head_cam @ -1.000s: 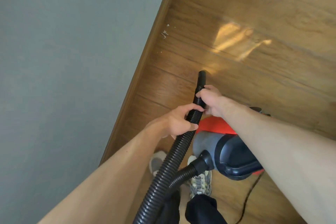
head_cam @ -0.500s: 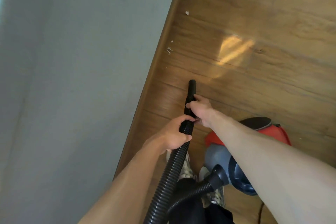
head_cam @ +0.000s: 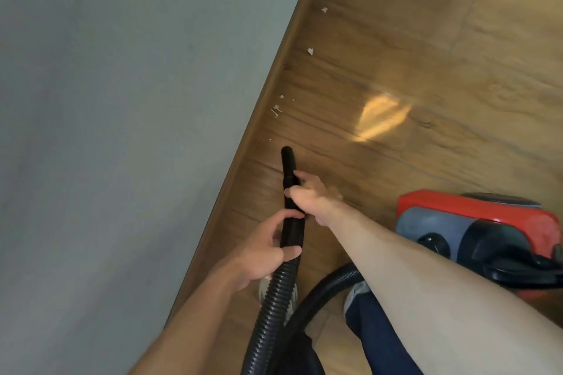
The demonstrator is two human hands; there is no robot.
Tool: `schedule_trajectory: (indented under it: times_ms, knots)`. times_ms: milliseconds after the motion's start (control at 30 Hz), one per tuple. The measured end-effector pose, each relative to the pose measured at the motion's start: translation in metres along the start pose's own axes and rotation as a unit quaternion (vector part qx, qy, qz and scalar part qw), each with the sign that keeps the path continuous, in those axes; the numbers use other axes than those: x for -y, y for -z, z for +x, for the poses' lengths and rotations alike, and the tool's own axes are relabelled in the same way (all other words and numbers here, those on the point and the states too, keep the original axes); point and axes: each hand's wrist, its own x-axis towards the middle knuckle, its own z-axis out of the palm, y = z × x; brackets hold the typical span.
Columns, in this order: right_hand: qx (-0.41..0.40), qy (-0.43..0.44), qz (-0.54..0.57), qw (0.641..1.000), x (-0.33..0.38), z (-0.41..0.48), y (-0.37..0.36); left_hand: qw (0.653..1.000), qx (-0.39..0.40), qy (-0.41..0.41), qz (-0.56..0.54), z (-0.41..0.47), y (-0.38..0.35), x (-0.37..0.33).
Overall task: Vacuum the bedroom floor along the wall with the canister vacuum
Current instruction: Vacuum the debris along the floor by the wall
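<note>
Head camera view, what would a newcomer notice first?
The left hand and right hand grip the black hose at centre, its tip aimed along the grey wall. White scraps dot the wooden floor ahead, and the red vacuum sits at the right.

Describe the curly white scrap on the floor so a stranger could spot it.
Follow the grey wall down to its wooden skirting. Just ahead of the black nozzle, the scrap lies beside that skirting; unlike the solid flakes farther along, it is thin and squiggly.

Single head view, looking steeply down, close over floor (head_cam: 396, 70) beside wall (head_cam: 122, 100).
</note>
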Motion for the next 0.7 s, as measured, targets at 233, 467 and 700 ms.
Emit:
schedule_trajectory:
  times_ms: [233,467,700]
  knots:
    - [0.051,0.057,-0.072,0.994,0.009,0.027,-0.016,0.997,-0.07,0.006,-0.036,0.009,0.0,0.009]
    - [0.061,0.088,-0.089,0.99,0.01,0.036,-0.016,0.995,-0.081,0.006,-0.052,0.019,0.002,0.014]
    - [-0.04,0.074,0.025,0.996,-0.01,0.043,0.055,0.998,-0.017,-0.04,0.038,0.058,-0.028,-0.02]
